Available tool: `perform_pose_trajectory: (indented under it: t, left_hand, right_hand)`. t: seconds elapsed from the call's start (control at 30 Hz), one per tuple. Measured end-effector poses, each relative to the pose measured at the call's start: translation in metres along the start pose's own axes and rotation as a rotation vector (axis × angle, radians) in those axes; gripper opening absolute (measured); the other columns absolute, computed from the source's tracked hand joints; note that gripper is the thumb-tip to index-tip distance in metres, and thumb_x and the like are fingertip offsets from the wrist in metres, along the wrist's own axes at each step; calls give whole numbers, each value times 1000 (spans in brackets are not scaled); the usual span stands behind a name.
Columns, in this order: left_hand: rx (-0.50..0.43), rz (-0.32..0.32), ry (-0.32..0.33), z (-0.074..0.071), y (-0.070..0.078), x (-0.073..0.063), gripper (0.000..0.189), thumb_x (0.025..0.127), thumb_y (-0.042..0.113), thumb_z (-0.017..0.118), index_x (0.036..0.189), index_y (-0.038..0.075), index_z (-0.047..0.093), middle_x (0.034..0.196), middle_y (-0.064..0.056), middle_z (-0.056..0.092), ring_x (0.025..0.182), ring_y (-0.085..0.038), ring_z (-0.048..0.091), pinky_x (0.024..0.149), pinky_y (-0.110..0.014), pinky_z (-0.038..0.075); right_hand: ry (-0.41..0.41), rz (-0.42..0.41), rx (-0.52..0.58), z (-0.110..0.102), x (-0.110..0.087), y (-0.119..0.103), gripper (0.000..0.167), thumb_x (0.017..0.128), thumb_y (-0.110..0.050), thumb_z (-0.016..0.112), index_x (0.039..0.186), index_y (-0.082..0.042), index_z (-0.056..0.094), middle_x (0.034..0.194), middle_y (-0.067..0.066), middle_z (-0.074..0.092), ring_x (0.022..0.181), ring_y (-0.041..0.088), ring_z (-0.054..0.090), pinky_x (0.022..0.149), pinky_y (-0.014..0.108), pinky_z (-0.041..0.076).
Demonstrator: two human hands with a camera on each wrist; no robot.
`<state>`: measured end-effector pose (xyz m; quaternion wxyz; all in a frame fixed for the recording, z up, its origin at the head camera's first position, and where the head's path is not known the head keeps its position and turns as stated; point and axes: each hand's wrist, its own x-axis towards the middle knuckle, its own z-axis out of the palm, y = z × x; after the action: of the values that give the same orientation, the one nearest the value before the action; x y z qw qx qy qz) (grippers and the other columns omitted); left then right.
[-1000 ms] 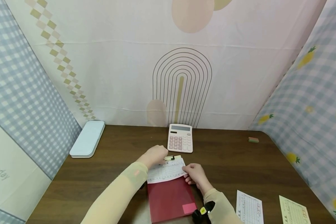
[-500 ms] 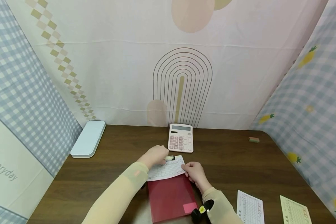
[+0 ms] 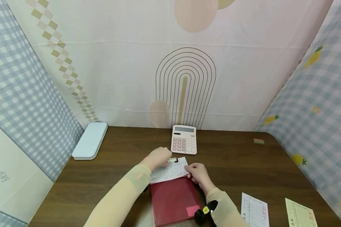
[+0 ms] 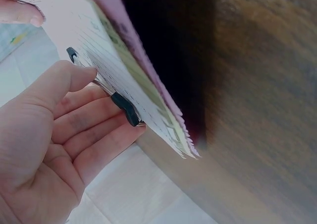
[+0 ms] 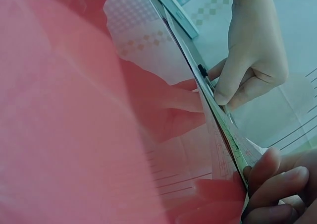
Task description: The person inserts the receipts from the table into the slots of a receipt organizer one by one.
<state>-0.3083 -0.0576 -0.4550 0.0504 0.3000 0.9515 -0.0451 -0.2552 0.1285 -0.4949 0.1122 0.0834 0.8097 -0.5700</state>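
A dark red clip folder [image 3: 173,198] lies at the table's front, a pink label [image 3: 192,211] at its lower right corner. Over its top part lies a white printed form [image 3: 170,172]; yellow-green and pink sheets [image 4: 141,60] show behind it in the left wrist view. My left hand [image 3: 157,157] pinches the metal clip [image 4: 103,86] with black ends at the folder's top, thumb on its near side. Thumb and fingers of my right hand [image 3: 198,174] pinch the form's right edge, slightly curving its lower edge off the folder.
A white and pink calculator [image 3: 183,140] stands just behind the folder. Far left is a pale blue case [image 3: 90,141]. A white form [image 3: 254,209] and a yellow form [image 3: 300,212] lie at the front right, a small eraser-like block [image 3: 258,141] at the back right.
My right hand and the form's lower edge have shifted slightly toward the back, showing a little more of the red folder. My left hand stays at the clip.
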Motion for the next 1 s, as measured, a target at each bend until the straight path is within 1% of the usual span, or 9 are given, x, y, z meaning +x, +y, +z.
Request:
perform_pose_trajectory:
  t: [0.27, 0.43, 0.77, 0.87, 1.0]
  left_hand:
    - [-7, -12, -12, 1, 1, 1, 18, 79, 22, 76, 71, 15, 61, 64, 5, 57, 59, -9, 51, 62, -27, 49]
    - [4, -10, -7, 2, 2, 1, 20, 78, 22, 76, 69, 15, 60, 62, 6, 56, 59, -9, 50, 62, -27, 49]
    - [-4, -21, -6, 0, 2, 0, 19, 78, 22, 77, 70, 15, 62, 62, 5, 56, 58, -9, 49, 60, -26, 47]
    - [-3, -26, -13, -1, 2, -1, 17, 77, 22, 77, 71, 14, 63, 63, 4, 57, 58, -10, 50, 61, -27, 48]
    - [4, -28, -15, -2, 2, -1, 17, 77, 21, 76, 71, 14, 63, 65, 4, 60, 60, -11, 52, 63, -29, 49]
  right_hand:
    - [-13, -3, -6, 1, 0, 1, 17, 90, -17, 61, 80, -3, 60, 52, -2, 50, 40, 5, 34, 40, 19, 29]
    - [-15, -2, -11, 1, 1, 1, 17, 90, -17, 60, 80, -3, 60, 53, -2, 51, 40, 5, 34, 40, 19, 30]
    - [-14, -11, -18, 2, -1, 1, 18, 90, -17, 61, 83, -1, 61, 53, -2, 52, 40, 5, 34, 40, 19, 30]
    - [-23, -14, -20, 2, -3, 0, 18, 90, -18, 61, 87, 0, 62, 53, -1, 53, 41, 6, 35, 40, 19, 30]
    - [-15, -8, -20, 1, -3, 1, 20, 89, -20, 61, 95, 0, 61, 54, -1, 53, 41, 6, 37, 38, 19, 31]
